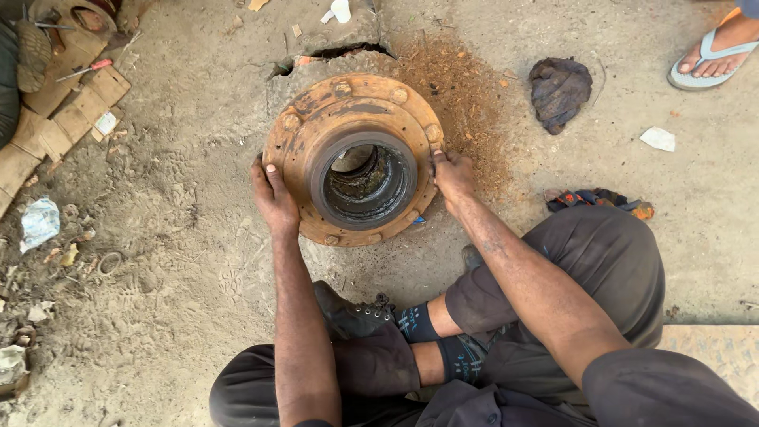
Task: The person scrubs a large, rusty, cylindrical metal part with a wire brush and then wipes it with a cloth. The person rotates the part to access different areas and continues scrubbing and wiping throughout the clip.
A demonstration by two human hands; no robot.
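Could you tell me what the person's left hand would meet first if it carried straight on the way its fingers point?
The left hand already grips the rim of the rusty wheel hub, fingers pointing up the picture. It would probably slide along that flange, then reach bare sandy ground.

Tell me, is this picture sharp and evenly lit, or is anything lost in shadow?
Head view: soft, even daylight, no glare; the rusty hub and both hands, left and right, are sharp; only the hub's bore is dark; the edges bend slightly.

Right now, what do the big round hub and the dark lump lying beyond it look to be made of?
Hub: heavy cast metal, probably iron or steel, by its orange rust coat and greasy dark bore. Both hands, left hand and right hand, grip its flange. Dark lump: crumpled cloth, apparently a soiled rag.
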